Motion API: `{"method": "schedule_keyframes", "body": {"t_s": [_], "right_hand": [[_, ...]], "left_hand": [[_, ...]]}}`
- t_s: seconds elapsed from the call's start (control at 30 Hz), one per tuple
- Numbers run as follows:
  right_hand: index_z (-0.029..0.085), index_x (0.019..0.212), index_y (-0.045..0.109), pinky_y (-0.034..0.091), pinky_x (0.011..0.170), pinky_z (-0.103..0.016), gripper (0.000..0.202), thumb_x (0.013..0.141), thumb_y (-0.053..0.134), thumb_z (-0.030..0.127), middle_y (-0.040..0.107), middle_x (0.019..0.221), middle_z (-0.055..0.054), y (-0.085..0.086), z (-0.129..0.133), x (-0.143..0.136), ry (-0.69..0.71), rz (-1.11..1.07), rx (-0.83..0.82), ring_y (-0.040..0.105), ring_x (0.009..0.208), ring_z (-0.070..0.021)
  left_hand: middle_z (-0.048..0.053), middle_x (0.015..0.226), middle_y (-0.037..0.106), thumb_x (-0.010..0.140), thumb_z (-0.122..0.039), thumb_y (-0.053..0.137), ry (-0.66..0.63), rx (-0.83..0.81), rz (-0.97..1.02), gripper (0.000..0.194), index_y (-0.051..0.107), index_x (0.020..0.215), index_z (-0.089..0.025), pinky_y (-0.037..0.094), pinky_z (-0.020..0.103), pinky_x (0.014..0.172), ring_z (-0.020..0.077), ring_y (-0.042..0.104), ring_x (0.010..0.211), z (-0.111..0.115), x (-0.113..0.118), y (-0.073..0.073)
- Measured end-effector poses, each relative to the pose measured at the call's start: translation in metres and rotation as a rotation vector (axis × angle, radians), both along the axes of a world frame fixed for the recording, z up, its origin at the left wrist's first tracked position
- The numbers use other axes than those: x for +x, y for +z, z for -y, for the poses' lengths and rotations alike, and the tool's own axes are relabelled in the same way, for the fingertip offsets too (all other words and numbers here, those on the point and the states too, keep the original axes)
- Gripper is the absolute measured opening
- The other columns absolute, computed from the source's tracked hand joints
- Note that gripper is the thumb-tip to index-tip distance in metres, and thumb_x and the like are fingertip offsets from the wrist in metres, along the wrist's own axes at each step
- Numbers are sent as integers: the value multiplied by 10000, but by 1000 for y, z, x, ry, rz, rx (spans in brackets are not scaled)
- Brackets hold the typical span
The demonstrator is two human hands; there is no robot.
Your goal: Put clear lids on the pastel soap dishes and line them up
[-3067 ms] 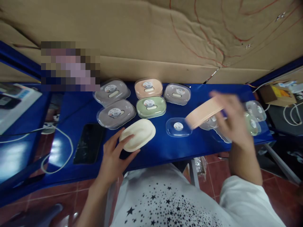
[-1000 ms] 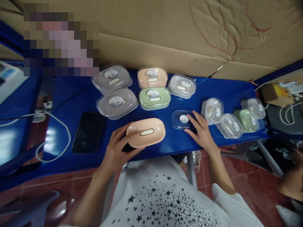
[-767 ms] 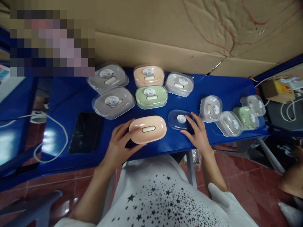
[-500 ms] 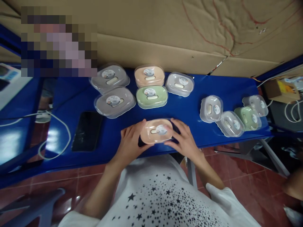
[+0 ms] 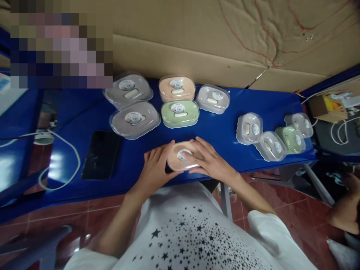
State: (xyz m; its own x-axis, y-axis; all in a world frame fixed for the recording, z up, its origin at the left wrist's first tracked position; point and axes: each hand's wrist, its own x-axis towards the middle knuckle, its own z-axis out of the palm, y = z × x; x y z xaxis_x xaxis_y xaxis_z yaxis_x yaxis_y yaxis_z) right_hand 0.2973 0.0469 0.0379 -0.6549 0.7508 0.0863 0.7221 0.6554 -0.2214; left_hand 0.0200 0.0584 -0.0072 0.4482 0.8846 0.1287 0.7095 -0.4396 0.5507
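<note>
A peach plastic box with a clear lid (image 5: 174,162) sits near the table's front edge, in front of me. My left hand (image 5: 154,163) grips its left end, thumb along the front side and fingertips at the far side. My right hand (image 5: 209,159) wraps over the right end, with a fingertip on the round white label (image 5: 183,155) on the lid. The right part of the lid is hidden under that hand. Just behind stands a green box (image 5: 180,118), lidded and labelled. Beside it on the left lies a grey box (image 5: 135,123) of the same kind.
Another peach box (image 5: 168,93) and grey boxes (image 5: 125,95) stand along the cardboard backing (image 5: 168,48). Several smaller boxes (image 5: 249,131) are grouped at the right. A black phone (image 5: 100,155) and a white cable (image 5: 77,157) lie left. Someone's arm (image 5: 344,210) shows at far right.
The right hand has shifted left over the peach box and covers more of its lid. The label now appears further left on the lid. The left hand keeps its hold.
</note>
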Motion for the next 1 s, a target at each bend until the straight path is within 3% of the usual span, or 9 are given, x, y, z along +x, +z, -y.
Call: {"method": "schedule_keyframes", "body": {"t_s": [0.2,0.4,0.5,0.57,0.67,0.8,0.9,1.0], "right_hand": [[387,1717,366,422,1331,-580,745,1050,684,484,348,1798,-55,-1,-5,4,52,-26,-39,317,1670,-344],[369,1684,438,413,1329,-598,706,1039,704,479,214,1847,-44,-13,-8,5,54,-148,-82,237,1694,-355],[338,1674,462,416,1324,-595,688,1042,708,455,238,1838,-75,-15,-8,5,59,-164,-64,258,1685,-355],[338,1681,449,421,1321,-592,696,1044,708,452,306,1814,-78,-8,-8,15,39,-162,-55,311,1667,-341],[373,1674,448,425,1305,-635,711,1029,722,498,393,1773,-62,15,-11,55,-123,-173,-24,395,1631,-341],[313,1635,506,433,1268,-669,694,1016,729,535,440,1733,-121,46,-38,151,-559,-174,141,432,1606,-373],[207,1544,591,465,1238,-536,632,1013,735,520,573,1600,-198,50,-81,218,-706,-198,200,536,1516,-328],[141,1466,630,474,1180,-419,628,939,815,428,650,1478,-223,41,-129,250,-735,-212,80,630,1378,-266]], "left_hand": [[170,1527,616,915,-626,791,-26,-15,2,1049,223,1725,-278,449,501,1083,386,611,1344,-1,0,2],[176,1535,606,905,-634,799,-9,-47,8,1086,194,1736,-285,451,522,1099,400,604,1359,-2,1,2],[187,1578,574,909,-621,805,-24,-48,18,1133,119,1750,-295,446,538,1122,409,584,1404,-1,0,0],[197,1639,521,931,-609,791,-50,-44,32,1121,91,1752,-305,443,547,1140,408,562,1446,0,-2,0],[205,1698,456,981,-572,747,-62,-41,62,1050,84,1752,-309,443,549,1158,388,564,1463,1,-6,1],[187,1651,518,1029,-511,697,-62,-36,54,907,167,1739,-316,464,524,1143,364,566,1472,-2,-6,4],[174,1619,555,1051,-486,666,-76,2,29,804,251,1715,-306,473,506,1122,355,571,1463,-5,-4,5],[151,1599,580,1066,-477,641,-85,27,12,702,344,1679,-306,473,491,1110,340,598,1423,-5,-3,5]]}}
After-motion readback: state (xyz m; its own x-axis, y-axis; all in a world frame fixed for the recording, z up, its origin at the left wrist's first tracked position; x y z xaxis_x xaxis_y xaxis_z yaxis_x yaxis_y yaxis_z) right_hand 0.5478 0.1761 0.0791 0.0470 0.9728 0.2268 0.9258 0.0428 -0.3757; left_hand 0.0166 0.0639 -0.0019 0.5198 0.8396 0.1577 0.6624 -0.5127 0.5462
